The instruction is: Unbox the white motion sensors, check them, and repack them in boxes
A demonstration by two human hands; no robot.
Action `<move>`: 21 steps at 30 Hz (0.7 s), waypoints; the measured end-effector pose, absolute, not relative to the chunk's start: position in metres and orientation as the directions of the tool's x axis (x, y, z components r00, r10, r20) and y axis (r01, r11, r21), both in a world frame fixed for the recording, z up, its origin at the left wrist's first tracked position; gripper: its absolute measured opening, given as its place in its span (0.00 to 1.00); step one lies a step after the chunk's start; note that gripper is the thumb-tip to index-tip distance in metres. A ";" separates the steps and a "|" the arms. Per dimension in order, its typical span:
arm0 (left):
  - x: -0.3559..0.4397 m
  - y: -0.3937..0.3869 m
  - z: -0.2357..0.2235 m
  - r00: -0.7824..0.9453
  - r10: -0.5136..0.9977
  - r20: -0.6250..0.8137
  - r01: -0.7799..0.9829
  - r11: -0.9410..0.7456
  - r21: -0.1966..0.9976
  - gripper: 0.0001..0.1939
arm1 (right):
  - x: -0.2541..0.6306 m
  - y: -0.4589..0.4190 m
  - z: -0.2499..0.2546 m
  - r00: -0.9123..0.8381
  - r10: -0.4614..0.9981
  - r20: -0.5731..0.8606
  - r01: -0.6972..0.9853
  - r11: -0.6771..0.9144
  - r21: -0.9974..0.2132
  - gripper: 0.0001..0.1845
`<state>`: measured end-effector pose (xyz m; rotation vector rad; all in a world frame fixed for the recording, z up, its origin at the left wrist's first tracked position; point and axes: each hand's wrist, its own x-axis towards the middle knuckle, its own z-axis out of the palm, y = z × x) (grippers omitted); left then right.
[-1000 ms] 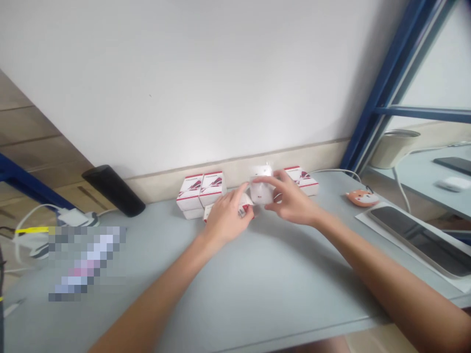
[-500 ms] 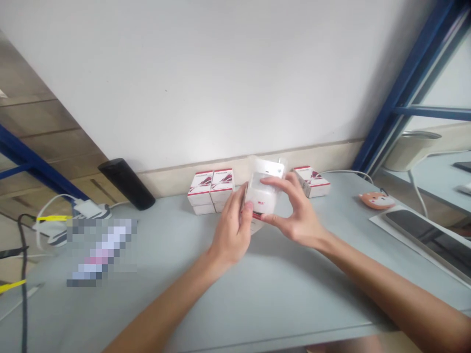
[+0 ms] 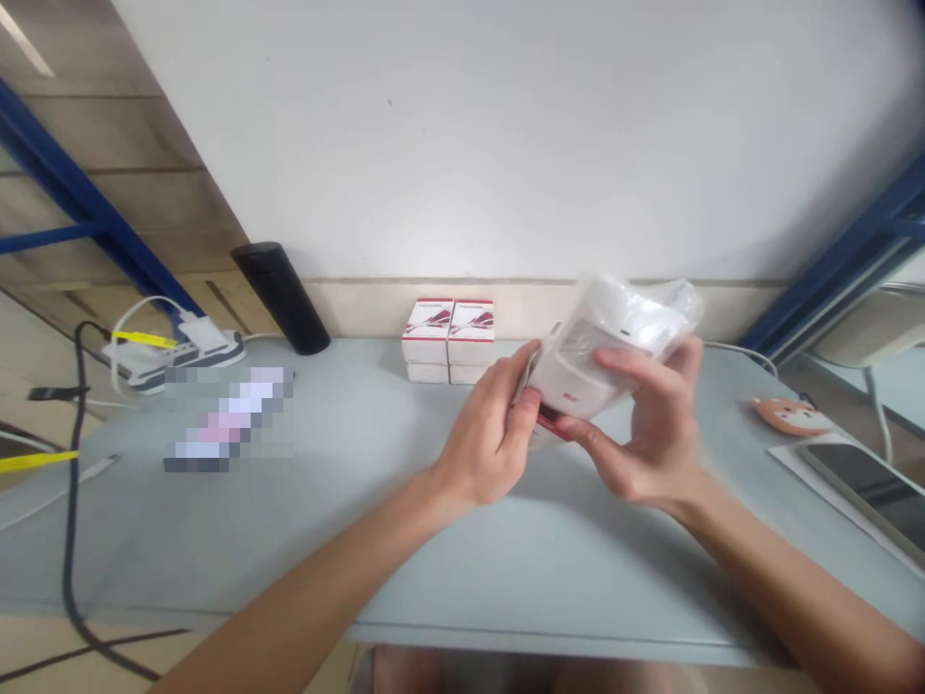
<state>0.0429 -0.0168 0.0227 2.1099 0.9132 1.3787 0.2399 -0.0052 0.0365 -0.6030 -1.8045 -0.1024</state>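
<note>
— Over the pale grey desk (image 3: 405, 569), what do we make out in the person's hands?

— We see a white boxy device in a clear plastic bag (image 3: 589, 361), lifted above the desk and tilted, with the loose end of the bag rising toward our right.

— How do we read the left hand (image 3: 481, 434)?

— We find it curled nearly closed, its fingers pressed against the package's left edge. A thin red-edged piece (image 3: 549, 424) shows low between the hands, though we cannot tell what it is.

— And the right hand (image 3: 643, 434)?

— We'd call it half open: the fingers lie across the front of the bag and the thumb braces the lower edge, so both hands have hold of the package.

— What do we have around them?

— Behind the hands, against the beige skirting (image 3: 578, 308), we count white boxes with red stripes (image 3: 449, 339), stacked two wide and two high. Farther left, a black cylinder (image 3: 281, 299) stands upright beside a power strip (image 3: 173, 357). To the right, an orange fox-face item (image 3: 791, 416) lies near a dark-screened tablet (image 3: 867, 487).
</note>
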 end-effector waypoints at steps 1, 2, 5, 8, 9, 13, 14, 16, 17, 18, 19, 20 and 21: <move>0.043 -0.017 0.022 0.280 0.733 0.620 0.281 -0.680 0.677 0.25 | 0.241 -0.005 0.039 -0.189 0.331 0.924 0.458 0.863 -0.215 0.35; 0.043 -0.017 0.022 0.279 0.731 0.622 0.284 -0.682 0.674 0.25 | 0.243 -0.004 0.042 -0.192 0.327 0.925 0.465 0.860 -0.208 0.35; 0.044 -0.016 0.021 0.252 0.747 0.615 0.285 -0.665 0.690 0.25 | 0.249 -0.004 0.048 -0.241 0.393 0.888 0.485 0.841 -0.240 0.33; 0.043 -0.015 0.019 0.214 0.769 0.603 0.261 -0.640 0.723 0.25 | 0.253 -0.004 0.049 -0.303 0.478 0.824 0.485 0.822 -0.298 0.30; 0.043 -0.015 0.018 0.205 0.769 0.606 0.255 -0.639 0.726 0.25 | 0.254 -0.004 0.048 -0.315 0.506 0.803 0.473 0.817 -0.329 0.30; 0.041 -0.015 0.016 0.172 0.748 0.641 0.262 -0.662 0.702 0.25 | 0.251 -0.004 0.042 -0.306 0.645 0.700 0.363 0.759 -0.541 0.30; 0.041 -0.016 0.016 0.165 0.751 0.640 0.261 -0.659 0.706 0.25 | 0.250 -0.003 0.040 -0.296 0.676 0.675 0.324 0.735 -0.595 0.30; 0.042 -0.017 0.016 0.159 0.776 0.610 0.239 -0.630 0.739 0.25 | 0.248 -0.001 0.037 -0.282 0.722 0.632 0.254 0.691 -0.677 0.31; 0.043 -0.018 0.017 0.160 0.793 0.588 0.223 -0.609 0.761 0.25 | 0.248 0.000 0.035 -0.273 0.736 0.620 0.229 0.676 -0.701 0.31; 0.045 -0.019 0.018 0.163 0.807 0.568 0.205 -0.590 0.781 0.25 | 0.248 0.001 0.034 -0.264 0.745 0.613 0.213 0.664 -0.716 0.32; 0.046 -0.021 0.019 0.166 0.818 0.551 0.192 -0.575 0.795 0.25 | 0.249 0.002 0.033 -0.256 0.753 0.606 0.207 0.655 -0.727 0.33; 0.048 -0.022 0.020 0.168 0.824 0.541 0.186 -0.565 0.804 0.25 | 0.249 0.003 0.033 -0.249 0.760 0.600 0.206 0.647 -0.734 0.33; 0.049 -0.023 0.021 0.169 0.828 0.535 0.184 -0.560 0.808 0.25 | 0.250 0.003 0.034 -0.242 0.764 0.598 0.211 0.643 -0.736 0.33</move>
